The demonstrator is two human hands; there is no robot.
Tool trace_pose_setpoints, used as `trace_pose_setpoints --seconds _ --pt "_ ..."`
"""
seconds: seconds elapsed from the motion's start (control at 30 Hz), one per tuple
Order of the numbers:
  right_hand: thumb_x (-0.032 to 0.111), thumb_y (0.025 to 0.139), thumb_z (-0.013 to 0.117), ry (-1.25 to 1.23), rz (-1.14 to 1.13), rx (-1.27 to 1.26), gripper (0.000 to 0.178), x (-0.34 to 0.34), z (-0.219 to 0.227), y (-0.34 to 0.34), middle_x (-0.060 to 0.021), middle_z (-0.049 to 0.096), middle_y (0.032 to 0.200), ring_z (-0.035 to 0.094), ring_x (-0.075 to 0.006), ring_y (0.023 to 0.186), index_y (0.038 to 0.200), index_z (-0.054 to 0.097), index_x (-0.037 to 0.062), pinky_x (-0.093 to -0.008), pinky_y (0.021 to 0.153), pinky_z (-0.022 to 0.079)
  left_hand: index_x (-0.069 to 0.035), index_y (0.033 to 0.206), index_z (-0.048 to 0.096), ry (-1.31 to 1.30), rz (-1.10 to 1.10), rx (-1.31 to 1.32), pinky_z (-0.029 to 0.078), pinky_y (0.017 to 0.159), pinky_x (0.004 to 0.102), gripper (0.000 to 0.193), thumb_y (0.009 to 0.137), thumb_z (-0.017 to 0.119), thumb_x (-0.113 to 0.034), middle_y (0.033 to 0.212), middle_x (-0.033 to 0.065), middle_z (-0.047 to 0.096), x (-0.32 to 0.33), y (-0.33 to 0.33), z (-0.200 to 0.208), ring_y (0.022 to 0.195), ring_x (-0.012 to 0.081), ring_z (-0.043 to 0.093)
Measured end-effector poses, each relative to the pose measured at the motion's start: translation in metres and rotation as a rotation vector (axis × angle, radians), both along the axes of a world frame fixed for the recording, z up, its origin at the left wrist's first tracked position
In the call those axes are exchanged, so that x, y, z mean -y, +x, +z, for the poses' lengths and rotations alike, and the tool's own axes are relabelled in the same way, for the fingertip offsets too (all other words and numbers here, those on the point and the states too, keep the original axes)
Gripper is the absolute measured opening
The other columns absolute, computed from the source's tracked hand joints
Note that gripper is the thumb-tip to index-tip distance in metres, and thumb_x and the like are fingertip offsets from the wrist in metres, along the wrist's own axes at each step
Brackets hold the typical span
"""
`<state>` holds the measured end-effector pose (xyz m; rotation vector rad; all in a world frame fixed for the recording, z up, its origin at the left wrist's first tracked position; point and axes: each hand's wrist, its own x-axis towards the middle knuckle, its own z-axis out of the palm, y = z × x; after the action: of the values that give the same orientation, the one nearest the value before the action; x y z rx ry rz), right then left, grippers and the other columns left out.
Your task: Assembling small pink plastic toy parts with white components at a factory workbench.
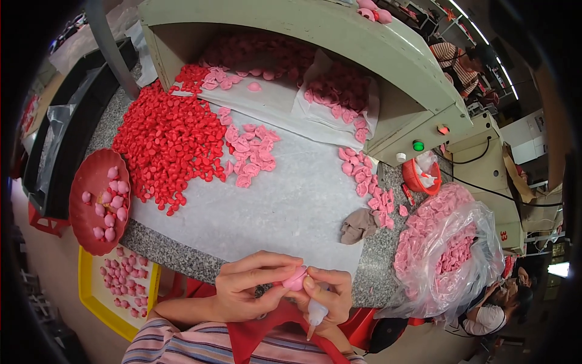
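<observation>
Close to my body, at the table's near edge, my left hand (245, 290) pinches a small pink rubbery piece (295, 278) between thumb and fingers. My right hand (332, 297) meets it from the other side, its thumb and forefinger at the same piece. Tucked in the right palm is a small whitish squeeze bottle (316, 312) with a thin tip pointing down toward me. Fingers partly cover the pink piece, so its full shape is hidden. White paper (254, 212) lies on the table beyond both hands.
Red small parts (170, 142) are heaped at left, pink pieces (251, 151) beside them. A cream machine (291, 18) arches over the back. Left stand a red dish (85, 206) and yellow tray (86, 285). At right are a grey-brown cloth (359, 226), red basket (414, 176) and plastic bag (485, 261).
</observation>
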<state>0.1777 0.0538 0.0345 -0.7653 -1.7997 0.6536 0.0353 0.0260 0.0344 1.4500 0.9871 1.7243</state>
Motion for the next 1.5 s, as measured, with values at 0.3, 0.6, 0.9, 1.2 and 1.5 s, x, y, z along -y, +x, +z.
trace_pose_setpoints --seconds 0.3,0.6,0.9,1.2,1.5 --pt "0.006 0.07 0.07 0.034 0.006 -0.004 0.023 -0.002 0.004 0.004 -0.0127 0.054 0.089 0.058 -0.0161 0.071 0.09 0.059 0.0059 -0.0225 0.057 0.049 0.002 0.099 0.059 0.008 0.004 -0.004 0.05 0.068 0.0305 0.03 0.07 0.058 0.005 0.098 0.0235 0.057 0.0 0.004 0.002 0.085 0.027 0.06" --pt "0.008 0.069 0.07 0.046 0.011 0.006 0.023 -0.001 0.009 0.007 -0.0127 0.054 0.088 0.058 -0.0173 0.072 0.089 0.058 0.0064 -0.0231 0.058 0.051 0.003 0.098 0.059 0.029 0.001 0.006 0.05 0.067 0.0311 0.026 0.072 0.061 -0.001 0.096 0.0233 0.058 0.001 0.006 0.003 0.082 0.0267 0.06" --pt "0.011 0.069 0.071 0.043 0.02 0.002 0.025 0.0 0.01 0.01 -0.0124 0.054 0.087 0.058 -0.0168 0.071 0.09 0.059 0.0072 -0.0232 0.057 0.05 0.004 0.096 0.059 0.056 -0.025 -0.01 0.049 0.067 0.0318 0.026 0.071 0.061 -0.001 0.095 0.0238 0.058 -0.002 0.006 0.004 0.08 0.0267 0.06" --pt "0.005 0.062 0.075 -0.006 -0.013 0.022 0.034 -0.002 0.018 0.008 -0.0115 0.056 0.086 0.06 -0.0167 0.072 0.093 0.061 0.001 -0.0231 0.058 0.052 0.003 0.096 0.059 0.035 -0.07 0.003 0.048 0.067 0.0329 0.029 0.067 0.06 0.004 0.094 0.0234 0.059 -0.002 0.002 0.004 0.08 0.0271 0.06" --pt "0.008 0.063 0.075 0.024 0.018 0.051 0.038 0.004 0.012 0.001 -0.0099 0.054 0.086 0.057 -0.0144 0.065 0.098 0.062 0.0024 -0.0217 0.052 0.046 0.003 0.095 0.06 0.05 -0.017 -0.075 0.048 0.066 0.0314 0.03 0.065 0.061 0.004 0.093 0.021 0.06 0.006 -0.006 0.005 0.077 0.0262 0.061"
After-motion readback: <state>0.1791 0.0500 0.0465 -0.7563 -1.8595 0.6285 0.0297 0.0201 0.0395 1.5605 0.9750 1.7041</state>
